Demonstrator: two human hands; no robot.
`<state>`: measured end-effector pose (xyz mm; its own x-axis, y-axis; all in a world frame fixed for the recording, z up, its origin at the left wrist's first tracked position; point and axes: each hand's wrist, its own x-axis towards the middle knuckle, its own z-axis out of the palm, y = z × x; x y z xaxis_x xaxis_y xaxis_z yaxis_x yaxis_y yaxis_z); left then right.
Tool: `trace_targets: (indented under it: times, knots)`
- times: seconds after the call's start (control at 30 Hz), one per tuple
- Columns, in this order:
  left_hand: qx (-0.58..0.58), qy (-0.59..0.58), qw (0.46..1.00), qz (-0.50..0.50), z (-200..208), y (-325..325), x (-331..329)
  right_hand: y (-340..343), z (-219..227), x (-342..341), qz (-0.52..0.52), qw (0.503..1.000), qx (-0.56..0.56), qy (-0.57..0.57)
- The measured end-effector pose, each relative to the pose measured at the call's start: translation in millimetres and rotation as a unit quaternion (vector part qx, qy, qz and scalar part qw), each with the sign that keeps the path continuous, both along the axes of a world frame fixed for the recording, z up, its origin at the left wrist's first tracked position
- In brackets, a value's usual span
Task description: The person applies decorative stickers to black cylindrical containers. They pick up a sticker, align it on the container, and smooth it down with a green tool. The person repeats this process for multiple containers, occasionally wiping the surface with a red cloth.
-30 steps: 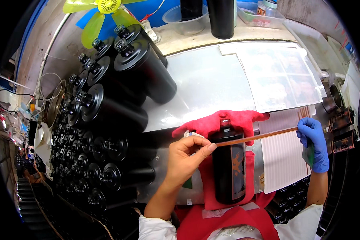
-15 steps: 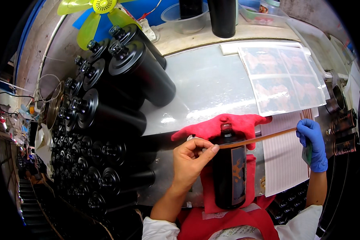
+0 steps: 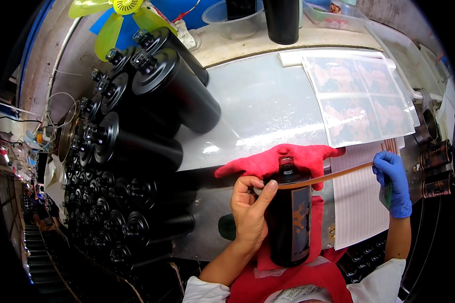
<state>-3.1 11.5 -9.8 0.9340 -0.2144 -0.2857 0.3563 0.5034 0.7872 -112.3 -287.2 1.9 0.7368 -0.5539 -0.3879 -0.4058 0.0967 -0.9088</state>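
Note:
A black glass bottle (image 3: 282,227) with a grey-and-copper decal on its side rests on a red cloth (image 3: 247,161) close to my body. A thin copper-brown strip (image 3: 333,177) is stretched from the bottle's shoulder out to the right. My bare left hand (image 3: 250,212) pinches the strip's left end between thumb and fingers, against the bottle. In a blue glove, my right hand (image 3: 393,182) grips the far end, holding it off the table. A flat green piece (image 3: 385,197) shows under the gloved fingers, partly hidden by them.
Several black bottles (image 3: 182,96) crowd the left side, near a yellow-green fan (image 3: 128,6). Printed sheets (image 3: 364,101) and a striped sheet of strips (image 3: 354,202) lie on the right. A dark green oval piece (image 3: 227,227) lies beside my left wrist. A clear bowl (image 3: 232,22) stands at the back.
My left hand and forearm have shifted slightly right and turned more upright, the thumb closer over the bottle. The dark green oval piece has come into view. My right hand has barely moved.

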Motion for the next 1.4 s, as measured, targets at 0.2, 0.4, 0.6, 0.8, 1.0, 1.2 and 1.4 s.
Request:
trace_targets:
  times: [0.2, 0.4, 0.6, 0.8, 1.0, 1.2, 1.4]
  knots:
    - [-0.033, 0.004, 0.999, 0.012, -9.6, 2.0, -1.6, 5.0, -6.0, 6.6, 0.012, 1.0, 0.022, -0.004]
    - [0.064, -0.109, 0.992, 0.03, -1.2, 1.3, -16.7, 5.0, -13.2, 8.3, 0.019, 0.999, 0.035, 0.001]
    - [0.466, -0.573, 0.625, -0.251, 24.7, 31.0, -82.5, 8.4, -17.0, 17.6, 0.025, 0.999, 0.033, -0.013]
    - [0.429, -0.574, 0.633, -0.292, -38.6, 62.7, -84.8, 18.2, -14.5, 15.3, 0.049, 0.997, 0.052, -0.011]
    - [0.272, -0.347, 0.826, -0.352, -22.1, 69.9, -72.4, 54.6, 7.3, 20.3, 0.073, 0.995, 0.066, -0.011]
    - [0.542, -0.69, 0.44, -0.194, 13.7, 35.2, -86.7, 53.3, 4.6, 23.6, 0.074, 0.995, 0.066, 0.01]
    - [0.54, -0.639, 0.526, -0.153, -6.8, 50.2, -93.4, 67.3, 7.4, 33.8, 0.116, 0.99, 0.083, -0.008]
